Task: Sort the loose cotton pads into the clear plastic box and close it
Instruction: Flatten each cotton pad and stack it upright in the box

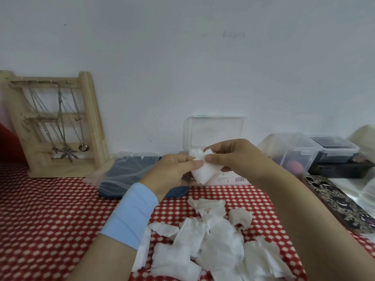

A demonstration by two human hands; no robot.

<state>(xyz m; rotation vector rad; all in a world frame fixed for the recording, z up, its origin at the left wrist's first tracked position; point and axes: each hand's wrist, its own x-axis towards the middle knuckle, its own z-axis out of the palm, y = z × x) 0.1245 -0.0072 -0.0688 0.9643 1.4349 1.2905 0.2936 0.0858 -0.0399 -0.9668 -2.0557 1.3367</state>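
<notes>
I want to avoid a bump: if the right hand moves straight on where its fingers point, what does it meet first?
Probably the left hand, just past the cotton pads both hold; depth is unclear.

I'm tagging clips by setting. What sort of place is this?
Probably a dressing table at home: a wooden jewellery stand hung with necklaces, clear storage boxes, and cotton pads on a red patterned tablecloth.

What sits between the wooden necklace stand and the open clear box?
In the head view, a dark blue tray with a clear plastic bag draped over it lies between the necklace stand and the clear box, partly hidden by the left hand.
</notes>
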